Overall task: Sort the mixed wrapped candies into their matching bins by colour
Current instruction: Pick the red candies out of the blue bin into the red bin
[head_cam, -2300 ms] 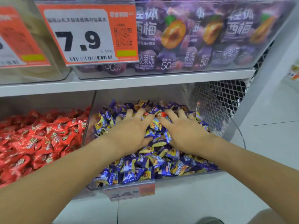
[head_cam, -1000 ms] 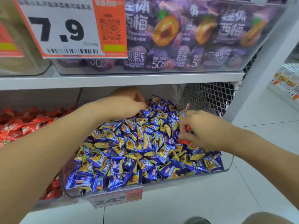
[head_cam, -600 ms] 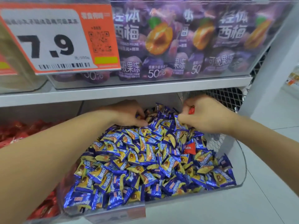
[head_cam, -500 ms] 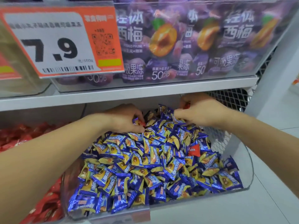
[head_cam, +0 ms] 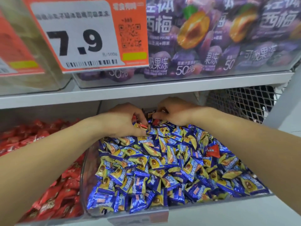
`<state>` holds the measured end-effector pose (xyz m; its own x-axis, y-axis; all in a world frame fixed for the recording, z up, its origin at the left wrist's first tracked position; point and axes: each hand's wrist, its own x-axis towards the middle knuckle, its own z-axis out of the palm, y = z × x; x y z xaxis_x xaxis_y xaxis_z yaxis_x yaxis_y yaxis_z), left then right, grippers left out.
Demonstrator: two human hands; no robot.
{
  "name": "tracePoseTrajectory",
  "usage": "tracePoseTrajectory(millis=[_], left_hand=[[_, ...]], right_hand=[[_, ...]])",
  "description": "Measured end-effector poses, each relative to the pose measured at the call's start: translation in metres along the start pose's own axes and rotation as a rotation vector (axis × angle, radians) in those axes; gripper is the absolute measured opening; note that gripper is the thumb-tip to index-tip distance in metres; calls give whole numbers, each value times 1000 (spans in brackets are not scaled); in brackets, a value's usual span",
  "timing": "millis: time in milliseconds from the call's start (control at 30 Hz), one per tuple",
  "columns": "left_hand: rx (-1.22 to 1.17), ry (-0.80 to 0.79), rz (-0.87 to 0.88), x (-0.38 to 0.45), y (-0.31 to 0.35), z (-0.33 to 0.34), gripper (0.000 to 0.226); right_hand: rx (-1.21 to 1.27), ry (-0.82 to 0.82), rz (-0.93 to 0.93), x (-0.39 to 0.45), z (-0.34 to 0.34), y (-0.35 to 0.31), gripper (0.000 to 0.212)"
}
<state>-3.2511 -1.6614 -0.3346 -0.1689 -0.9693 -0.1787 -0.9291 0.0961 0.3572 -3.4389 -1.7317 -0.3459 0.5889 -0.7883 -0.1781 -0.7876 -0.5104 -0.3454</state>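
hands work at the back of the clear bin (head_cam: 84, 185) of blue-and-yellow candies (head_cam: 162, 168), near twelve o'clock of the heap. left hand (head_cam: 123, 121) has its fingers curled, pinching a red-wrapped candy (head_cam: 141, 126) just above the pile. right hand (head_cam: 174, 114) is curled too, fingertips pressed together at another red candy (head_cam: 156, 121); a bit of red wrapper shows inside its palm, though how many it holds i cannot tell. one more red stray (head_cam: 213, 150) lies on top of the heap at three o'clock, well apart from both hands. red candy bin (head_cam: 48, 185) sits just beside, at nine o'clock. to do this well, lift each red piece straight up so no blue wrapper rides along, carry them over the dividing wall, then sweep for the three o'clock stray and any buried ones.
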Motion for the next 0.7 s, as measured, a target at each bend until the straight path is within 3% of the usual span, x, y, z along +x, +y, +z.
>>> tracePoseTrajectory(millis=[133,300,433,500,567,700], left_hand=[[46,-3,-56,3,4,2,37],[49,-42,-117,8,6,2,9],[72,20,-123,15,10,3,39],[134,11,-69,19,15,5,43],[130,9,-42,22,22,6,35],[-24,129,-97,14,25,-7,17]], right_hand=[[-113,-40,-52,-1,0,1,35],[-72,-2,-47,-1,3,0,23],[166,90,74,-16,-6,0,31],[220,114,122,-24,-13,3,39],[346,76,188,-30,-15,9,41],[934,-44,262,-42,-17,15,44]])
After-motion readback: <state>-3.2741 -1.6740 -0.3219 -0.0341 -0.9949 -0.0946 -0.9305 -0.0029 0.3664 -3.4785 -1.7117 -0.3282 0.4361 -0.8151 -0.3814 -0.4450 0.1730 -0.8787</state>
